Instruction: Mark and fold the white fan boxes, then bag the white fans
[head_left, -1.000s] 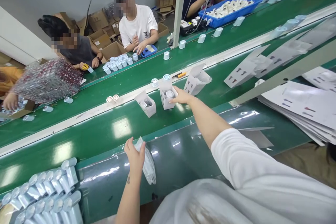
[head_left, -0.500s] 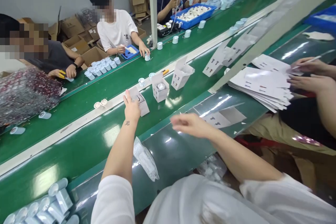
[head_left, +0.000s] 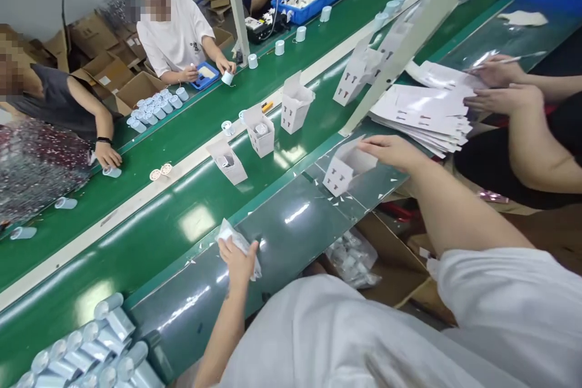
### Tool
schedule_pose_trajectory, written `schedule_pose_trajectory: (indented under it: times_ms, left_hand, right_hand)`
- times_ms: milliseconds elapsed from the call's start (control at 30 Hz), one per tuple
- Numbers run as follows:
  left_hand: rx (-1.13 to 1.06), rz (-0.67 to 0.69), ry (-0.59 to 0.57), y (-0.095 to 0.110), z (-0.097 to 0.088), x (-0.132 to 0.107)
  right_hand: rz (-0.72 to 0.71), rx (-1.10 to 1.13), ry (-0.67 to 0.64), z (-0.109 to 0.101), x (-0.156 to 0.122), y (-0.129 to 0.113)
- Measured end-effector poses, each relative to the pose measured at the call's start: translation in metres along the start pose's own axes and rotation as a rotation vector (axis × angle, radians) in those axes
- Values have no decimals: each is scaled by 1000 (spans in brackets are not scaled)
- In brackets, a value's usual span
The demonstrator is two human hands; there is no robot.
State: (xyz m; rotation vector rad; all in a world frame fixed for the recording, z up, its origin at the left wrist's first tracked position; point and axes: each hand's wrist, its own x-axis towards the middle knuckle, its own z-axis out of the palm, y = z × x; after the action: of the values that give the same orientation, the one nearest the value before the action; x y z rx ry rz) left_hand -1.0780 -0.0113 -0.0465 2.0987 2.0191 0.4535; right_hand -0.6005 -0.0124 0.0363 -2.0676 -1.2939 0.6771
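Note:
My left hand (head_left: 236, 262) is low on the dark belt, shut around a crumpled clear plastic bag (head_left: 239, 250). My right hand (head_left: 391, 153) lies with flat fingers against the top of a white die-cut carton (head_left: 346, 168), which stands tilted on the dark belt. Further left on the green belt are several similar cartons, one (head_left: 260, 131) with a silver-white cup visible inside. Neither of my hands touches those. A stack of printed white card sheets (head_left: 422, 115) lies to the right of my right hand.
A co-worker's hands (head_left: 500, 85), one holding a pen, reach in at the right beside the stack. Silver-blue tubes (head_left: 86, 345) lie bundled at the bottom left. Seated people work along a farther green belt (head_left: 191, 133) with white cups. An open cardboard box (head_left: 386, 260) sits below the belt edge.
My left hand has dropped from the cartons to the plastic bag and grips it. My right hand has moved right onto a carton that now stands up. The view has swung left.

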Motion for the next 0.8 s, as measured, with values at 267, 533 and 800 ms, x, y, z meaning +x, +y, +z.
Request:
schedule_pose_trajectory:
  times_ms: [267, 533, 800]
  left_hand:
    - [-38, -247, -152, -6, 6, -45]
    - [-339, 8, -113, 66, -106, -33]
    - [467, 594, -263, 181, -162, -11]
  right_hand:
    - [-86, -187, -207, 13, -7, -56]
    - [-346, -42, -239, 62, -31, -95]
    - [-474, 125, -409, 113, -45, -103]
